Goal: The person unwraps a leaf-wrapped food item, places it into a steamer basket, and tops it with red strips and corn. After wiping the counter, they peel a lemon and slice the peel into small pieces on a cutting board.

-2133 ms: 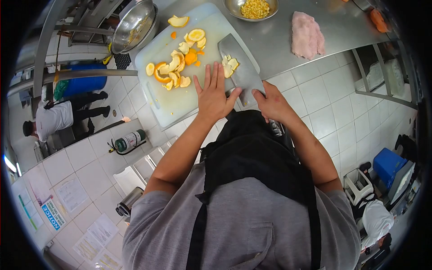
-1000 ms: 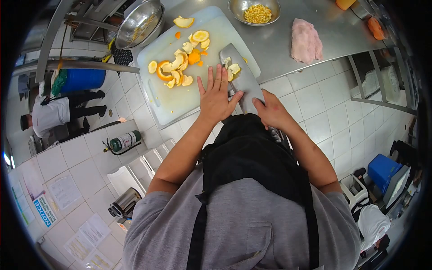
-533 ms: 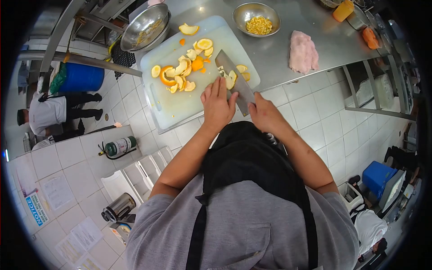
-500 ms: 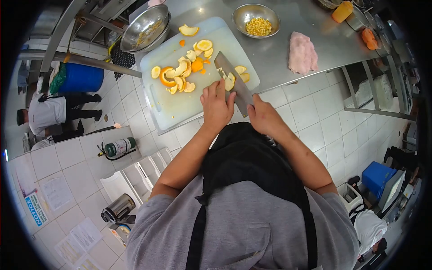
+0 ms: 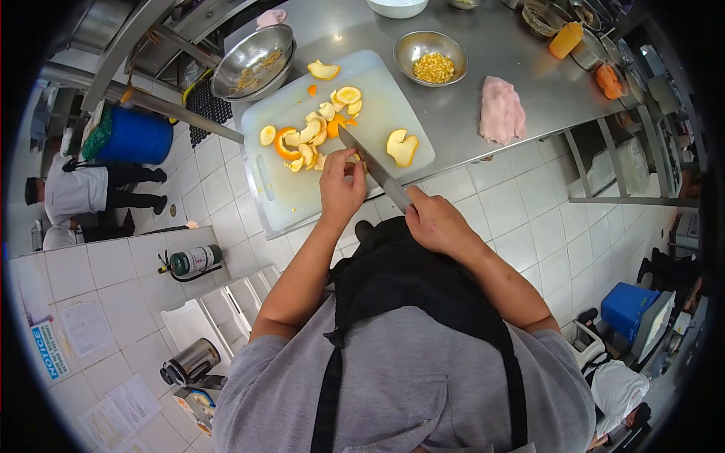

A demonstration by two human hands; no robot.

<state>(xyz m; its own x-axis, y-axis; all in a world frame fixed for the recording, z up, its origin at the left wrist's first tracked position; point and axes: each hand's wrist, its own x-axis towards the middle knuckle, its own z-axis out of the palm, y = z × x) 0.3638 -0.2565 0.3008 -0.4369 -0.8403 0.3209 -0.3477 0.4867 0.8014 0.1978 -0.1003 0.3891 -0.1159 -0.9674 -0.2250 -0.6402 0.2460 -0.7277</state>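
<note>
My right hand [image 5: 438, 220] is wrapped round the handle of a large knife [image 5: 381, 175], whose blade points up and left over the white cutting board [image 5: 291, 200]. My left hand [image 5: 342, 185] is beside the blade at the board's near edge, fingers curled; whether they pinch something is hidden. Orange peels [image 5: 285, 143] and pale pieces lie in a pile on the board's left half. A wide peel piece [image 5: 402, 148] lies right of the knife. One more peel [image 5: 324, 70] is near the far edge.
A steel bowl of yellow bits [image 5: 433, 66] stands beyond the board, stacked steel bowls [image 5: 253, 68] at its left. A pink cloth [image 5: 502, 111] lies on the steel table [image 5: 453, 106]. An orange-yellow bottle [image 5: 566, 40] is far right. People [image 5: 83, 181] are at left and lower right.
The knife and my left hand have moved left across the board, away from the pieces on the right. Peel that was under my left fingers now lies uncovered right of the blade. The view has shifted slightly.
</note>
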